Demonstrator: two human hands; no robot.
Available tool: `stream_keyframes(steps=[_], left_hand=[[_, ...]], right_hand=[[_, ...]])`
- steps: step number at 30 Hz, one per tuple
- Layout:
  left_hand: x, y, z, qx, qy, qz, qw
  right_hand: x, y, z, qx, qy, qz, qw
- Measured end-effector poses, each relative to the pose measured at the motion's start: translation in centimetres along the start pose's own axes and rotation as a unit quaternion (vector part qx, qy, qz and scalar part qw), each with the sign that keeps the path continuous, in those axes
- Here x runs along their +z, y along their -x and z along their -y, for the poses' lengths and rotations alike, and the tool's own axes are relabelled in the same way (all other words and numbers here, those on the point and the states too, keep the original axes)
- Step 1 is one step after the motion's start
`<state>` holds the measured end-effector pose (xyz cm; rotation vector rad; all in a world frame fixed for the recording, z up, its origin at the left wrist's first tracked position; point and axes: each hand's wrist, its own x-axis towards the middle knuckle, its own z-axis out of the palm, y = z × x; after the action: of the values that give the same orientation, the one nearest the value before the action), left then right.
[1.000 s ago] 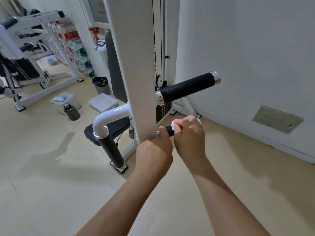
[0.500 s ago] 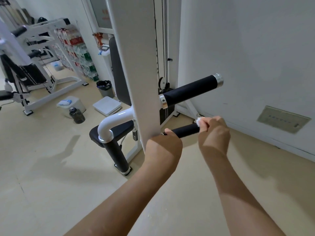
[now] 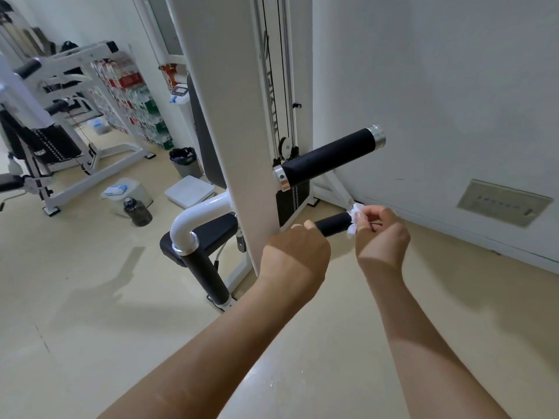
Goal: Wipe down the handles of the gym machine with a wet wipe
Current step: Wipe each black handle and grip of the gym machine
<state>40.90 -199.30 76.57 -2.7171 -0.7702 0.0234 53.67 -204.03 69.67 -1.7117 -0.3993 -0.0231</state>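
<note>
A white gym machine arm (image 3: 236, 122) stands in front of me with two black foam handles sticking out to the right. The upper handle (image 3: 328, 157) is bare, with a chrome cap. My left hand (image 3: 295, 258) grips the inner end of the lower handle (image 3: 332, 225), right by the arm. At that handle's outer tip, my right hand (image 3: 379, 237) pinches a crumpled white wet wipe (image 3: 354, 220). A third black handle (image 3: 205, 276) hangs down from a white curved tube at lower left.
A white wall (image 3: 438, 86) runs close on the right. On the beige floor behind the machine sit a dark water bottle (image 3: 137, 210), a white tub (image 3: 130, 192), a white scale (image 3: 189, 192) and a grey bin (image 3: 184, 161). Other white machines (image 3: 54, 122) stand far left.
My right hand slid the wipe outward along the lower handle, from beside my left hand to the handle's tip. My left hand kept its grip at the inner end.
</note>
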Motion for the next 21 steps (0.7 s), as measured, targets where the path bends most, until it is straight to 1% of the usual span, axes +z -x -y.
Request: stream_keyframes(steps=[4, 9, 11, 13, 15, 18, 19, 21], left_hand=[[1.1, -0.6, -0.1, -0.009, -0.007, 0.023, 1.0], [1.1, -1.0, 0.1, -0.003, -0.021, 0.013, 1.0], [1.3, -0.9, 0.1, -0.005, -0.027, 0.004, 1.0], [1.3, -1.0, 0.2, -0.006, -0.03, -0.003, 1.0], [1.3, -1.1, 0.3, 0.003, -0.027, -0.003, 1.0], [1.5, -1.1, 0.5, 0.006, -0.017, -0.006, 1.0], [1.6, -1.0, 0.6, 0.006, -0.017, -0.01, 1.0], [1.8, -0.9, 0.7, 0.006, -0.014, -0.017, 1.0]], right_hand=[[0.7, 0.4, -0.9, 0.11, -0.046, -0.031, 0.992], [0.6, 1.1, -0.1, 0.183, -0.178, -0.056, 0.965], [0.8, 1.6, 0.5, 0.24, -0.24, -0.074, 0.938], [1.3, 2.6, 1.0, 0.298, -0.31, -0.063, 0.9], [1.5, 3.4, 1.5, 0.344, -0.354, -0.042, 0.868], [1.5, 2.8, 1.8, 0.405, -0.415, -0.064, 0.812], [1.4, 2.5, 1.8, 0.414, -0.429, -0.07, 0.8], [1.4, 2.5, 1.7, 0.418, -0.443, -0.07, 0.79]])
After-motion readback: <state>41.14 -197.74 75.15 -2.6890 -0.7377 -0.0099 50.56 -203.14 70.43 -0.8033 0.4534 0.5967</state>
